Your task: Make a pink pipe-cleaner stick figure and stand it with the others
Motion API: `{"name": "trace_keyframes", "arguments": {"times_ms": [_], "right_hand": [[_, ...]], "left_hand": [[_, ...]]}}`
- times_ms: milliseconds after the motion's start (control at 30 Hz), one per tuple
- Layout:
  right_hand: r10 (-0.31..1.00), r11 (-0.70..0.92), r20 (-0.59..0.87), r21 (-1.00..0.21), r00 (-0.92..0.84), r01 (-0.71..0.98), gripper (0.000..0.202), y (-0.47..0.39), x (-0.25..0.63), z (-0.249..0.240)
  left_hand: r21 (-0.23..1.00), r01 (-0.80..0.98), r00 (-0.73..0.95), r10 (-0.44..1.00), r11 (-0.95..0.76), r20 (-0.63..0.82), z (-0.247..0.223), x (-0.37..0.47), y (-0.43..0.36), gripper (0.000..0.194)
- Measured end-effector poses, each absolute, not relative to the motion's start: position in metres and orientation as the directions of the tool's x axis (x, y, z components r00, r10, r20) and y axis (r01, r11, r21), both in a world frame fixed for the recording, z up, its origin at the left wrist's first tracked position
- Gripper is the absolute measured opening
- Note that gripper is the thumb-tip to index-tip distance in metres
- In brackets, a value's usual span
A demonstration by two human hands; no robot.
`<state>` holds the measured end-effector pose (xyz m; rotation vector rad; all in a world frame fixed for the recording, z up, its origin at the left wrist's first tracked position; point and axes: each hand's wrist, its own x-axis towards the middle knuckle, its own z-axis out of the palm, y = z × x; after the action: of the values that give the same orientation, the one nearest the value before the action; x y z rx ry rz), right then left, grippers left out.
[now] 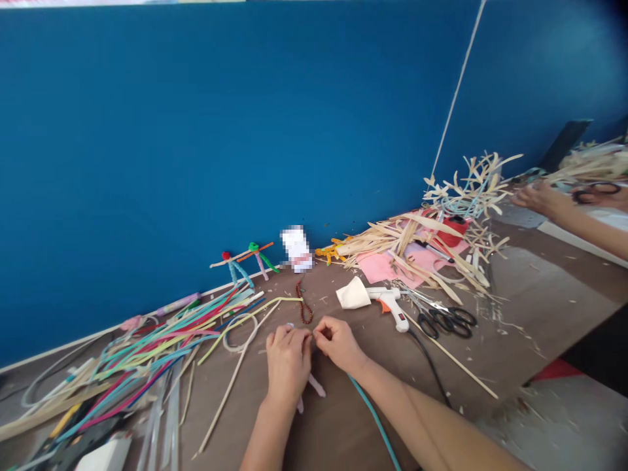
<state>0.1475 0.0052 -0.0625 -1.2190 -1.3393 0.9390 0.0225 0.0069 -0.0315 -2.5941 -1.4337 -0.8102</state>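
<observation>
My left hand (288,358) is closed around a pale lilac pipe-cleaner piece (316,386). Two leg-like ends of it poke out below the palm, and the rest is hidden by the fingers. Close beside it, my right hand (341,343) is pinched, its fingertips almost meeting those of the left. Whatever sits in that pinch is too small to make out. A teal pipe cleaner (375,418) runs out from under the right wrist toward the front; its other end is hidden. Just beyond the hands lies a string of brown beads (305,307).
Pipe cleaners (161,340) spread across the left. Two pipe-cleaner figures (254,256) lean on the blue wall (245,118). A white glue gun (390,302) and black-handled scissors (449,320) lie right, before pale strips (407,239). Another person's hand (542,196) is at far right.
</observation>
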Motion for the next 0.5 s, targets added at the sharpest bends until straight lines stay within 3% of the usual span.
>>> {"name": "trace_keyframes", "arguments": {"times_ms": [500], "right_hand": [[0.952,0.264,0.297,-0.921,0.075,0.287,0.011,0.0040,0.1494,-0.0661]], "left_hand": [[0.205,0.784,0.439,0.758,-0.586,0.483,-0.0325,0.0249,0.0071,0.017]]}}
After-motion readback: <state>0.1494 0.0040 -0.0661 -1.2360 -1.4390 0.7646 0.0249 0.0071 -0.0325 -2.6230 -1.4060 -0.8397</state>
